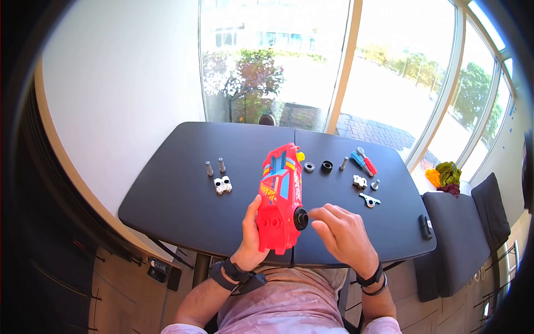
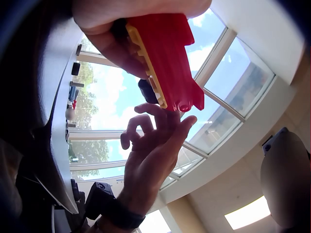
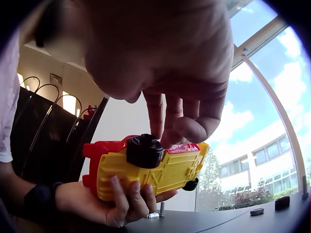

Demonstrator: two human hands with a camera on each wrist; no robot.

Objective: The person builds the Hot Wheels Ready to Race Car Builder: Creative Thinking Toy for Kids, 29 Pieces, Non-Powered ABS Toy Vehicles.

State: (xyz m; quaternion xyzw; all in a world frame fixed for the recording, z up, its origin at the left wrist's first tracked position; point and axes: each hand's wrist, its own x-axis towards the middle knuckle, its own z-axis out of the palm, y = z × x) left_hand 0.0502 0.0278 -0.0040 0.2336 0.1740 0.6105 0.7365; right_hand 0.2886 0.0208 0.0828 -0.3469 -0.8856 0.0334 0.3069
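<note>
My left hand (image 1: 251,234) grips a red toy car (image 1: 281,189) with blue windows, tilted up over the table's near edge. Its yellow underside (image 3: 146,174) shows in the right wrist view, with the left fingers (image 3: 130,201) spread across it. A black wheel (image 1: 301,219) sits on the car's near right side, while a smaller black wheel (image 3: 191,185) shows at the far end. My right hand (image 1: 347,236) hovers just right of the near wheel, fingers loosely bent and thumb apart. In the right wrist view its fingertips come right beside that wheel and hold nothing.
On the black table (image 1: 167,167), two grey bolts (image 1: 209,168) stand by a white block (image 1: 222,185) at left. At right are a grey ring (image 1: 309,166), a black tyre (image 1: 326,166), blue-and-red tools (image 1: 364,161), a white bracket (image 1: 370,200) and a black device (image 1: 425,226).
</note>
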